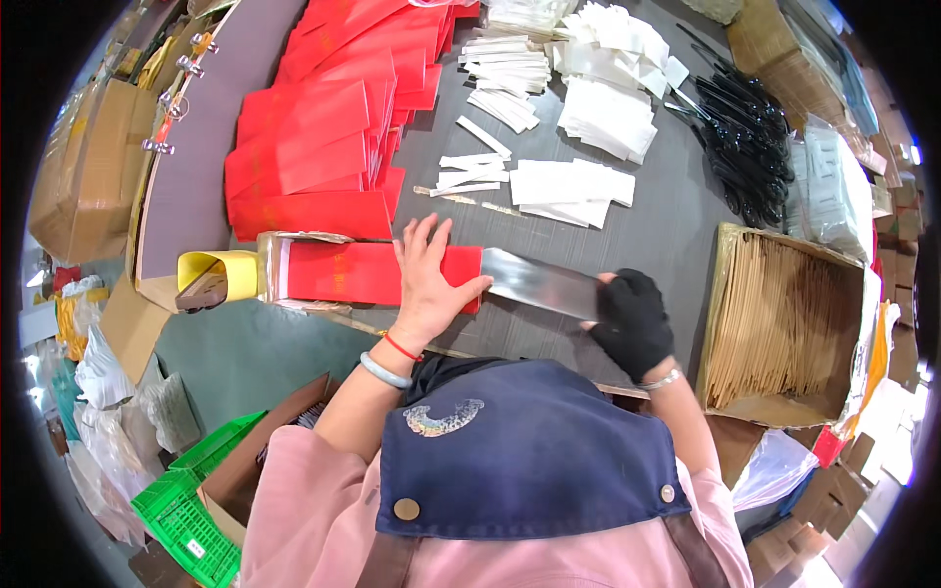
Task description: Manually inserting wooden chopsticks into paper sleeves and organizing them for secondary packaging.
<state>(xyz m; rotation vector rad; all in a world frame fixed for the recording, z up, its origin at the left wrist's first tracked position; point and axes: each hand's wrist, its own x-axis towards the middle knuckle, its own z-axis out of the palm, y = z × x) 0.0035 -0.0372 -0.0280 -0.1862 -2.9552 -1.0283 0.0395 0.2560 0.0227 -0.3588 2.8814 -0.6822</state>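
My left hand [428, 279], bare, lies flat with fingers spread on a long red paper sleeve [343, 272] at the near edge of the table. A shiny flat metal plate [539, 281] meets the sleeve's right end; how far it reaches inside is hidden. My right hand [632, 323], in a black fingerless glove, is closed around the plate's right end. The sleeve's left end rests in a shallow cardboard holder [272, 269]. Beyond my left hand, many red sleeves [314, 147] lie fanned out in overlapping rows.
White paper slips [573, 186] and card stacks [608, 118] lie farther back. Black cord-like items [740, 147] are heaped at the right, behind a carton [720, 333] of brown cards. A yellow container [218, 274] stands left of the holder; a green crate [191, 519] is below.
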